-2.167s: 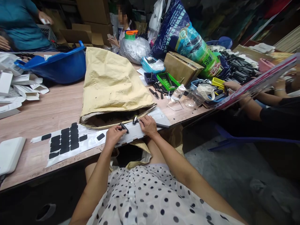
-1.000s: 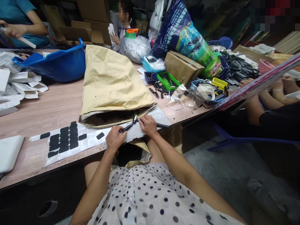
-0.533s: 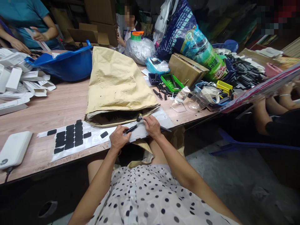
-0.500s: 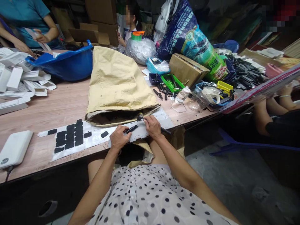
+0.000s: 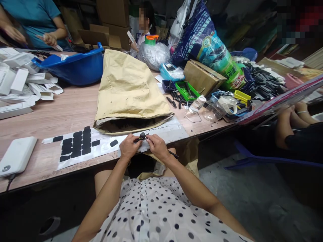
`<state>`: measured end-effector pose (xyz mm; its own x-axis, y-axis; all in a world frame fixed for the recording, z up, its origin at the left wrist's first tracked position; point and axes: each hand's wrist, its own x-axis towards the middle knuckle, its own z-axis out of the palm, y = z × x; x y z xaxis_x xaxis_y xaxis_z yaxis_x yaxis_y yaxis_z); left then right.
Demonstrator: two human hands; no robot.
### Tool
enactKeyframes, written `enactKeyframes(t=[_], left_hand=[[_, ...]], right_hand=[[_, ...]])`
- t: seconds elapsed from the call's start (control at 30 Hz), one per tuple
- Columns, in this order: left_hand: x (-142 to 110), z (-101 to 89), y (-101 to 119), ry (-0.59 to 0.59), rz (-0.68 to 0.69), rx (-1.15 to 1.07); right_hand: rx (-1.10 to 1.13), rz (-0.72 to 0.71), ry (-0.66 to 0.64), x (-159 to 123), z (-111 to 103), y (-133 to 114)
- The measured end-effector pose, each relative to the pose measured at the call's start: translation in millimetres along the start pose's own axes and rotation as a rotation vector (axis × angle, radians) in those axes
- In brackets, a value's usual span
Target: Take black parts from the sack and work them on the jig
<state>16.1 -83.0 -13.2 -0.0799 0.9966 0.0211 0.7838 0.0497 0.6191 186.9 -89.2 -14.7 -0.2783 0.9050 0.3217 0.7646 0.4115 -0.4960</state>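
Observation:
My left hand (image 5: 129, 146) is closed in a pinch around a slim black part (image 5: 137, 139), mostly covered by the fingers. Facing it, my right hand (image 5: 158, 146) grips a slim black-handled tool (image 5: 173, 154), whose handle sticks out behind the palm. Between my fingertips sits a small round dark piece (image 5: 142, 135) with a yellowish edge; whether it is joined to the tool or to the black part I cannot tell. Both hands are over the white sheet (image 5: 174, 129) at the table edge, in front of the mouth of a tan paper sack (image 5: 131, 90).
Black rounded stickers (image 5: 86, 141) lie on white backing to the left, beside a white power bank (image 5: 17, 156). Behind are a blue basin (image 5: 75, 69), white boxes (image 5: 19, 80), a green tray (image 5: 188, 90) and a bottle (image 5: 197, 104). Co-workers sit across and at right.
My right hand has moved left and slightly down, bringing the round dark piece from near the sack's mouth to the black part in my left hand. The view has shifted slightly.

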Motion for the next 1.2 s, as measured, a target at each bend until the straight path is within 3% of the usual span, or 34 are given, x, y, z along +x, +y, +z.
enactKeyframes(t=[0.17,0.33,0.53,0.63,0.9,1.2], left_hand=[[1,0.1,0,-0.014,-0.011,-0.014],[0,-0.1,3,0.002,-0.037,-0.007],[1,1.1,1,-0.001,-0.017,-0.010],[1,2.4,0,0.006,-0.013,0.000],[-1,8.2,-5,0.061,0.048,-0.012],[-2,7.6,-7,0.083,0.037,-0.010]], right_hand=[[-0.034,-0.038,0.059,4,-7,-8],[-0.125,-0.013,-0.043,4,-10,-11],[-0.097,0.019,0.038,8,-16,-10],[-0.116,0.041,0.016,6,-14,-7],[-0.113,0.099,0.096,18,-14,18],[-0.299,0.148,0.106,26,-11,63]])
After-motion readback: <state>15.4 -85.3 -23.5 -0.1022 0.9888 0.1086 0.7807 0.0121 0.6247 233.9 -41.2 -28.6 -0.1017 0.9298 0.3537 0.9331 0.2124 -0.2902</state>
